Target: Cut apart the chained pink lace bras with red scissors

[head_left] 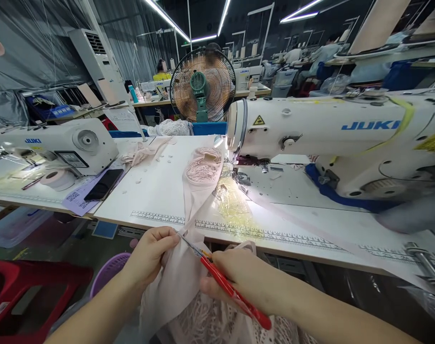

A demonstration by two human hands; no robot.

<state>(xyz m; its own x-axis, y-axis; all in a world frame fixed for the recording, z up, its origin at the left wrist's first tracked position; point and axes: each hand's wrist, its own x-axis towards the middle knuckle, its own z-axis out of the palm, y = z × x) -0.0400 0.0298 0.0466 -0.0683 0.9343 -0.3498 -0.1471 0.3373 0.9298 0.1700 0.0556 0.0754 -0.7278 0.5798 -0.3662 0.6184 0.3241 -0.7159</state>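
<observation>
Table edge [131, 221] near red-handled scissors [222, 280].

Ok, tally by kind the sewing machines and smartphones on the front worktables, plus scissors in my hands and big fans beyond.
JUKI sewing machines: 2
Smartphone: 1
Red-handled scissors: 1
Large wire-caged fan: 1
Total: 5

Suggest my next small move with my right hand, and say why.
Probably a small snip: your right hand holds the red-handled scissors with the blades at the pale fabric, close to where your left hand pinches it.
</observation>
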